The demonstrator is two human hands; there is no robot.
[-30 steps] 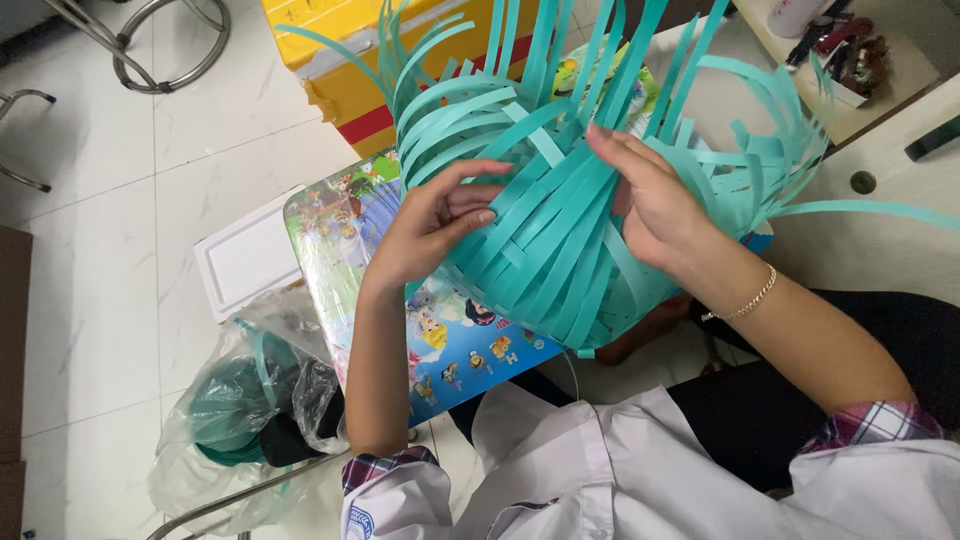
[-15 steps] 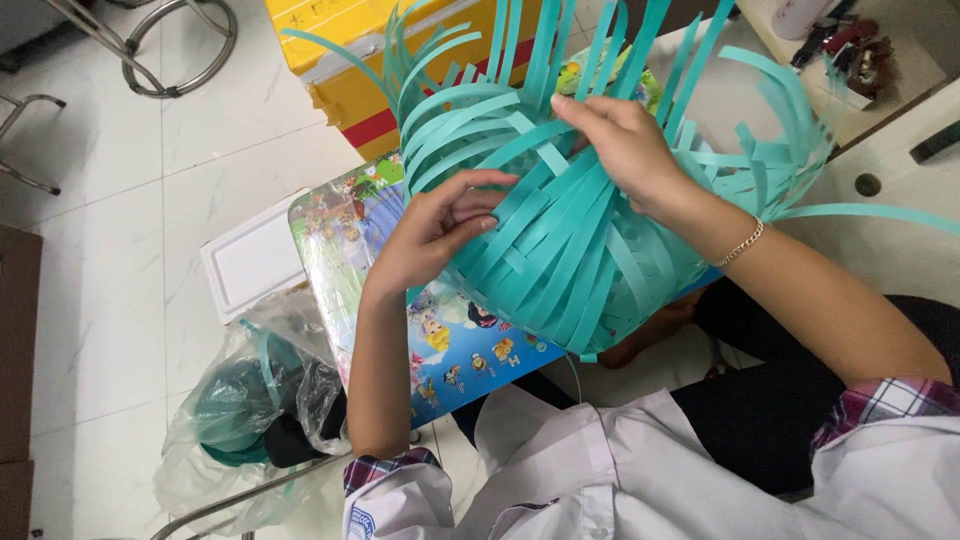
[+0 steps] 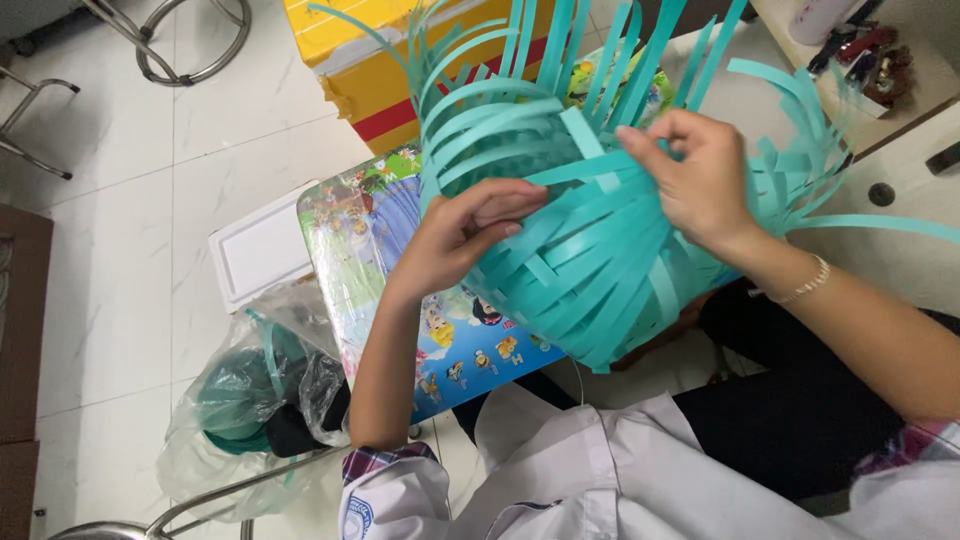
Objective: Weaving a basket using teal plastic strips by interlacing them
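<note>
1. The basket (image 3: 590, 270), half woven from teal strips, lies tilted on the lap, its mouth turned away from the person and its rounded bottom toward them.
2. The right hand (image 3: 700, 185) is at the upper rim, fingers (image 3: 655, 140) pinched shut on one strip (image 3: 585, 170) that runs leftward across the weave.
3. The left hand (image 3: 465, 235) lies flat on the basket's left flank, fingers (image 3: 510, 205) loosely curled and pressing the wall, gripping nothing.
4. The held strip's long axis is nearly level, crossing the uprights; its free end lies between the two hands, nearer the left one.
5. Loose strip ends fan up and to the right, crowding the rim.
6. Left of the basket there is open room above a picture mat (image 3: 380, 260); beyond it are a white lid (image 3: 262, 250), a bag (image 3: 250, 400) of strips and a yellow box (image 3: 370, 60).
</note>
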